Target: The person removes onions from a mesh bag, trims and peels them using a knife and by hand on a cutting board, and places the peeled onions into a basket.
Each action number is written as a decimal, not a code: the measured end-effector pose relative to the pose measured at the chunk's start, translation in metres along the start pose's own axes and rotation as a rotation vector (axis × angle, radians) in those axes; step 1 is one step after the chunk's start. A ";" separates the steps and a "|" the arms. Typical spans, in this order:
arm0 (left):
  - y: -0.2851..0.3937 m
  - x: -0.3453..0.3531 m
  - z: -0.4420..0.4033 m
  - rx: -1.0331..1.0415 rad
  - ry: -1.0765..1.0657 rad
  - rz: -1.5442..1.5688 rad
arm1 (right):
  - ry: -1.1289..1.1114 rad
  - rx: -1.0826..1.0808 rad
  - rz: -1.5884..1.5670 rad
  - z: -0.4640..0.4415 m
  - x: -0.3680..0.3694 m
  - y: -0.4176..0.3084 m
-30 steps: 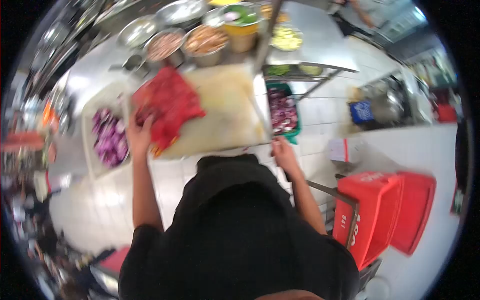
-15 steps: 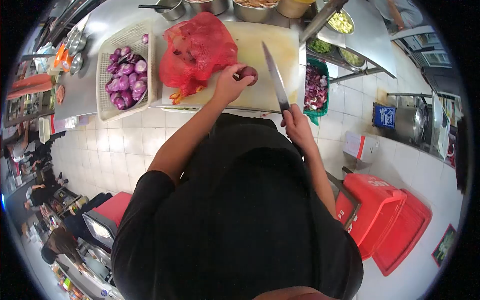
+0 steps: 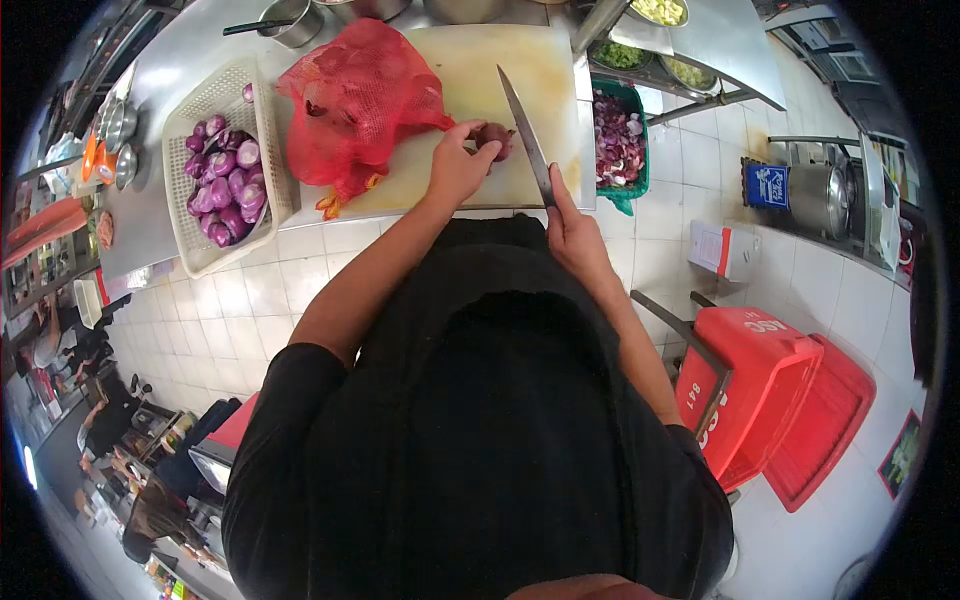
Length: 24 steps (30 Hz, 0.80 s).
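My left hand is closed around a red onion over the cutting board. In my right hand is the handle of a long kitchen knife. Its blade points away from me over the board, just to the right of the onion and apart from it. A red mesh bag lies on the board's left part, close to my left hand. Left of the board stands a pale plastic basket with several peeled purple onions in it.
A green crate holding onion scraps stands below the board's right edge. A saucepan and other pots sit at the back. A red bin is on the floor at right. Several people work at far left.
The knife's handle end and my right hand have come closer to the onion, with the blade now nearer to it. My left hand keeps hold of the onion. The whole view has shifted slightly.
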<state>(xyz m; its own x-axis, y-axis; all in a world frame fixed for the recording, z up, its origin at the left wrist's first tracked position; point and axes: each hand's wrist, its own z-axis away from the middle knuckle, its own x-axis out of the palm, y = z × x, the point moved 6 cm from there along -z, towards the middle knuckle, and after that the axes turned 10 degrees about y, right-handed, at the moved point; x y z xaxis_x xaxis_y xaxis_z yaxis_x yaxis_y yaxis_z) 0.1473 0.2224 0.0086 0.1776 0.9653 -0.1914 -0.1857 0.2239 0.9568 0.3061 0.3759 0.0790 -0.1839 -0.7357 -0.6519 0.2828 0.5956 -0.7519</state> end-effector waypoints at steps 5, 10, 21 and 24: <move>0.008 0.006 0.004 0.109 0.039 -0.039 | -0.019 0.013 0.043 -0.002 -0.005 -0.014; 0.011 0.009 0.003 0.205 0.034 -0.127 | -0.045 -0.021 0.080 -0.001 0.000 -0.017; 0.007 0.008 0.001 0.155 0.055 -0.104 | -0.091 -0.002 0.221 -0.015 -0.007 -0.039; 0.007 0.008 0.003 0.193 0.064 -0.111 | -0.065 -0.019 0.182 -0.029 -0.001 -0.037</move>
<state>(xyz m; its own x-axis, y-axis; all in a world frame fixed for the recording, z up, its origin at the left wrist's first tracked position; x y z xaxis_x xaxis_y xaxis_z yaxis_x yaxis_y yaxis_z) 0.1502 0.2314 0.0144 0.1238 0.9442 -0.3052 0.0204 0.3051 0.9521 0.2686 0.3640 0.1045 -0.0696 -0.6344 -0.7698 0.2882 0.7260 -0.6244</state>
